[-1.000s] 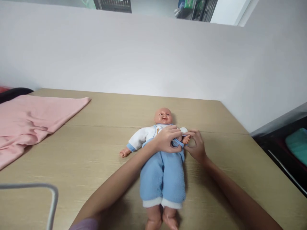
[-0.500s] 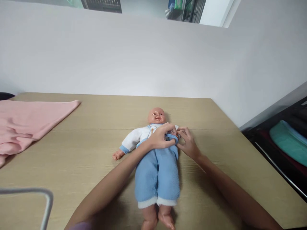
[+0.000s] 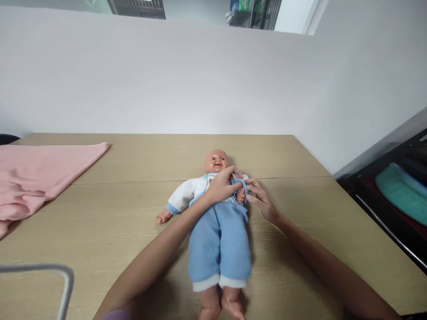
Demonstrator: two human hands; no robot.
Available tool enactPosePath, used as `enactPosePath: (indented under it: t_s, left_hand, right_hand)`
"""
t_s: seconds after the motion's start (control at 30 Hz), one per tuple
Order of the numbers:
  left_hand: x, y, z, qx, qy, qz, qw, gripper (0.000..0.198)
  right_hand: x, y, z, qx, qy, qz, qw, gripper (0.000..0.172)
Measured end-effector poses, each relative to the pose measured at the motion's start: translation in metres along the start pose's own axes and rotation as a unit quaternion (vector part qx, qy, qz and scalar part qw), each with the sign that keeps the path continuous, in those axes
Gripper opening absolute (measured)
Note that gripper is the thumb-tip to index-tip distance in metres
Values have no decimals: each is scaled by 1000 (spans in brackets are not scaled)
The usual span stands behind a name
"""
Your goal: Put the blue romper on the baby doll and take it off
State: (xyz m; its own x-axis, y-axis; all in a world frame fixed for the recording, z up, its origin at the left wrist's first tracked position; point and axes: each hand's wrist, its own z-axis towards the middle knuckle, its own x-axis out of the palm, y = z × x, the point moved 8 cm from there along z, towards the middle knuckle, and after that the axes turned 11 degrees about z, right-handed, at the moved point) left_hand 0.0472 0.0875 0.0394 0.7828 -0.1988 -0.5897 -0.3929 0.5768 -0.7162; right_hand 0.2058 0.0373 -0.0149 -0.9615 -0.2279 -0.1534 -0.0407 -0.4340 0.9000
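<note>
A baby doll (image 3: 218,235) in a white top and fluffy blue trousers lies on its back on the wooden table (image 3: 116,213), head towards the wall. My left hand (image 3: 220,186) rests on the doll's chest with the fingers curled, pinching the blue cuff of the doll's sleeve. My right hand (image 3: 262,201) is beside the doll's shoulder, fingertips on that same cuff and on the doll's small hand, which sticks up between my two hands. The doll's other arm lies stretched out to the left.
A pink cloth (image 3: 36,173) lies on the table's left part. A grey metal bar (image 3: 50,278) crosses the lower left corner. A dark rack with a teal folded cloth (image 3: 402,193) stands past the table's right edge. A white wall runs behind.
Both hands have shifted slightly up the doll's chest, and the blue cuff has been drawn up the doll's arm, so its hand now shows. The camera has also moved a little.
</note>
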Motion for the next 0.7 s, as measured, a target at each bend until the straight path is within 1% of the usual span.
enactPosePath:
  t_s: [0.07, 0.1, 0.17, 0.23, 0.33, 0.47, 0.6, 0.7]
  left_hand:
    - [0, 2, 0, 14, -9, 45, 999, 18]
    - [0, 3, 0, 20, -8, 72, 997, 18]
    - [2, 5, -1, 25, 7, 111, 994, 19]
    - [4, 8, -2, 16, 21, 131, 991, 24]
    - [6, 14, -3, -2, 33, 150, 988, 32]
    - [9, 19, -3, -25, 51, 118, 991, 29]
    - [9, 23, -2, -42, 64, 89, 993, 24]
    - [10, 21, -2, -18, 79, 93, 992, 28]
  right_hand:
    - [-2, -16, -1, 62, -53, 90, 993, 29]
    - [-2, -22, -1, 82, -73, 119, 987, 30]
    - [-2, -31, -1, 101, -97, 144, 980, 34]
    - [-3, -38, -1, 109, -111, 147, 977, 36]
    - [-3, -49, -4, 124, -136, 147, 972, 34]
    - [-5, -59, -10, 133, -171, 120, 969, 36]
    - [-8, -60, -18, 116, -214, 76, 967, 36]
    - [-12, -58, -22, 100, -241, 48, 964, 34]
